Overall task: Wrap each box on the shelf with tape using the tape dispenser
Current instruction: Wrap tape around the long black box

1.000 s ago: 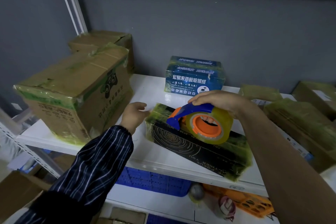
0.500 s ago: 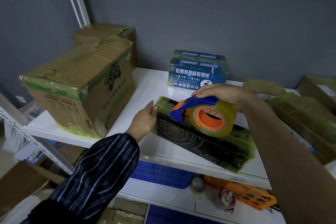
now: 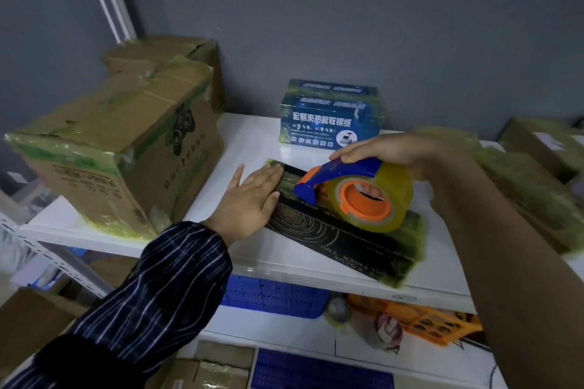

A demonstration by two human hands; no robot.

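Left grip (image 3: 249,199), fingers flat, pins one end of the black box (image 3: 331,240); right grip (image 3: 388,148) clasps the tape dispenser (image 3: 363,196) atop it; likely light, stiff, slick, best held endwise

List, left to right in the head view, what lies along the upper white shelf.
large cardboard box → left hand → tape dispenser → tape-wrapped brown box

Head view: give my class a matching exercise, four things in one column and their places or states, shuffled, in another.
1 tape dispenser
2 black box
3 blue box
4 large cardboard box

a shelf's left end
b back of the shelf
c gripped by the right hand
d under the flat left hand

Pairs: 1-c, 2-d, 3-b, 4-a
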